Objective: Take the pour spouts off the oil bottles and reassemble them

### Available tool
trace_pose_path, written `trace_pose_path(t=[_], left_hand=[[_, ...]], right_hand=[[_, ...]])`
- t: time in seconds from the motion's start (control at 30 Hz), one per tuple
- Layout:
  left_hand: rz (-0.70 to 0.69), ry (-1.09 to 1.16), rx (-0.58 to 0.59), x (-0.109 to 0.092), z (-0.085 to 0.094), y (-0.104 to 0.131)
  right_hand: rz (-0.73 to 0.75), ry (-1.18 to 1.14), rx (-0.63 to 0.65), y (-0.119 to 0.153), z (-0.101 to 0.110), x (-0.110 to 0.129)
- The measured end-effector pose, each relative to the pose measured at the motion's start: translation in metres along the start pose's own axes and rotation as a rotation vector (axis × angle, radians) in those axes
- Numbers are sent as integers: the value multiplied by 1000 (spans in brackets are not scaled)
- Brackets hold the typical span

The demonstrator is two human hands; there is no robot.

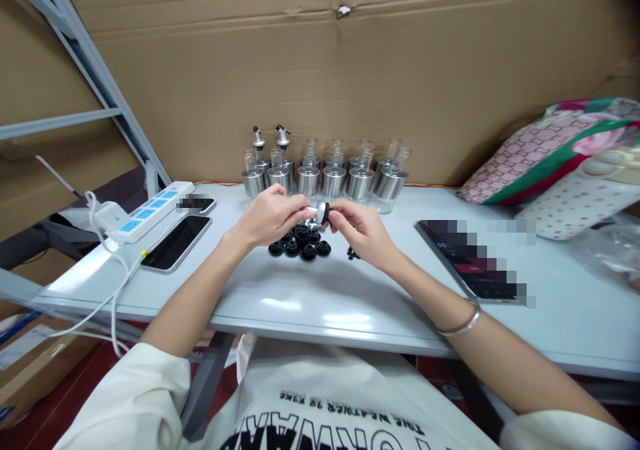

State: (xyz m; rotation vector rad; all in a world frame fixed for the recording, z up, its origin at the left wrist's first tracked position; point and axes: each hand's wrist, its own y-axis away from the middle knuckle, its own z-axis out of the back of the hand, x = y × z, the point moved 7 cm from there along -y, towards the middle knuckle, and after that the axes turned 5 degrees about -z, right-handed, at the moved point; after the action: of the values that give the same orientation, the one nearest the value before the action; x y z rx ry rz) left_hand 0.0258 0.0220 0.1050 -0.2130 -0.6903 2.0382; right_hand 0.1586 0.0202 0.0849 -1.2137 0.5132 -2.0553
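Between my two hands is a silver pour spout (319, 213) with a black stopper ring, held just above the table. My left hand (277, 215) pinches its narrow silver end. The fingers of my right hand (361, 230) close on the black stopper side. Below them lies a cluster of black rubber stoppers (302, 235), with a few silver parts partly hidden behind my hands. Some tiny black pieces (353, 254) sit under my right hand. Behind stand rows of glass bottles with steel sleeves (333, 182); two at the back left carry pour spouts (283, 138).
To the left are a white power strip (155, 210) with cables, a phone (177, 242) and a smaller device (203, 205). A tablet (470, 260) lies at the right. Bags (550, 150) fill the right back corner. Cardboard (320, 77) walls the rear.
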Motion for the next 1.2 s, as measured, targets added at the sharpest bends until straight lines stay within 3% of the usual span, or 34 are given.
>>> trace_pose_path(t=[0.43,1.03,1.2], left_hand=[[183,265,59,6,-3,3],[344,439,115,8,-14,3],[388,375,41,23,-14,8]], right_hand=[[350,287,-130,7,11,20],[437,395,-198,9,13,18],[449,395,-241,9,18,19]])
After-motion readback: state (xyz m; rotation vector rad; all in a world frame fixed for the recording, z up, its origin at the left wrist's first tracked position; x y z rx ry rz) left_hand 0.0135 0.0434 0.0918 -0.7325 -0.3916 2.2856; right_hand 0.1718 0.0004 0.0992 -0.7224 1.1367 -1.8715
